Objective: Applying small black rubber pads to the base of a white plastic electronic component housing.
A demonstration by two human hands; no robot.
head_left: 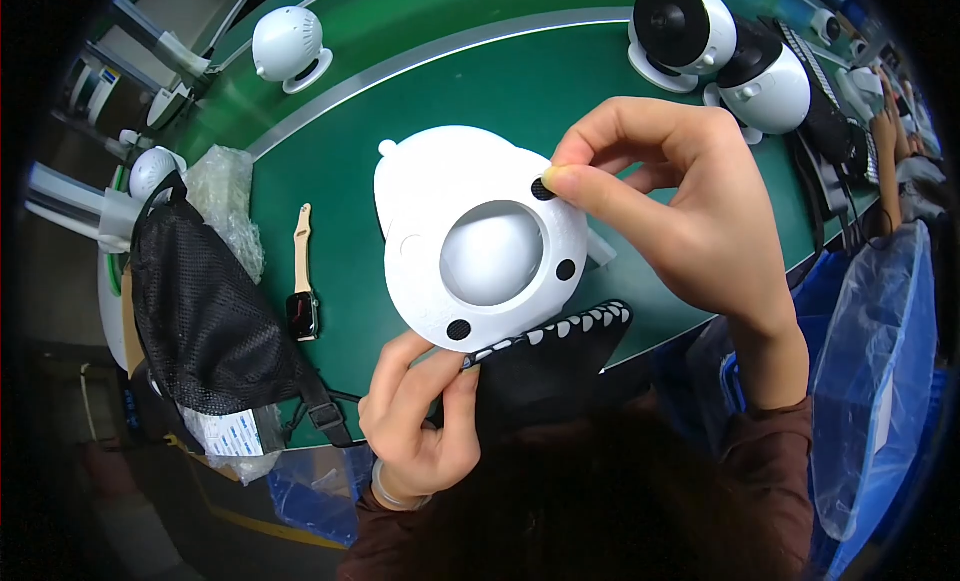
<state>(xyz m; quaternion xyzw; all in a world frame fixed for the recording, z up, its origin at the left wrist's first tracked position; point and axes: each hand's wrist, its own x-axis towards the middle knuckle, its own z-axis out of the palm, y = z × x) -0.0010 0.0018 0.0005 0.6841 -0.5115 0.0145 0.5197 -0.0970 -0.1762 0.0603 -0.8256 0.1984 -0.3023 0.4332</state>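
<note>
A white rounded device (425, 196) is in front of me with its ring-shaped base (415, 291) turned up toward me. Through the ring's opening a smooth white dome shows. Small black round pads (566, 270) sit on the base. My right hand (690, 196) has thumb and forefinger pinched on another black pad (541, 189) at the base's upper right edge. Below the device, my left hand (425, 411) is closed on the corner of a black sheet (545, 376) edged with pale rounded shapes. Its fingertips also lie against or very near the base's lower edge.
A smartwatch (302, 311) lies on the green table beside a black mesh bag (205, 301) and bubble wrap (228, 196). Similar white devices (287, 46) stand farther back, two with black fronts (672, 23) at the right. A clear plastic bag lines a blue bin (865, 381) at right.
</note>
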